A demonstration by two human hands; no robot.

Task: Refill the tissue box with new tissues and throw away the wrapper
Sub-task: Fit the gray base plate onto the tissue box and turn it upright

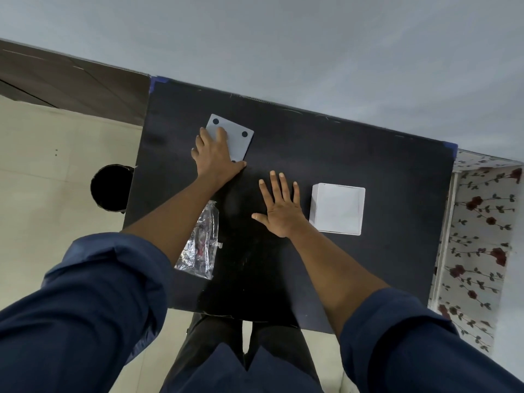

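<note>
Tabletop (pixel 354 154) centre and far-right corner free. Obstacles: white box (pixel 337 209) near right edge, clear wrapper (pixel 200 242) at left edge, flat panel (pixel 235 137) near far-left corner.

A black rectangular table (pixel 354 165) is set against a pale grey wall (pixel 283 38), which lies behind it. A flat grey square panel with dark round pads (pixel 236 137) is laid on the table's far left part, and the left hand (pixel 214 157) is spread on the panel's near left portion. A white cube-shaped tissue box (pixel 337 209) is placed on the table to the right, nearer than the panel. The right hand (pixel 279 205) is held flat between panel and box, just left of the box. A clear crinkled plastic wrapper (pixel 200 245) is found on the near left part, partly under the left forearm. A black round bin (pixel 109 188) is positioned on the floor beside the table's left edge.
</note>
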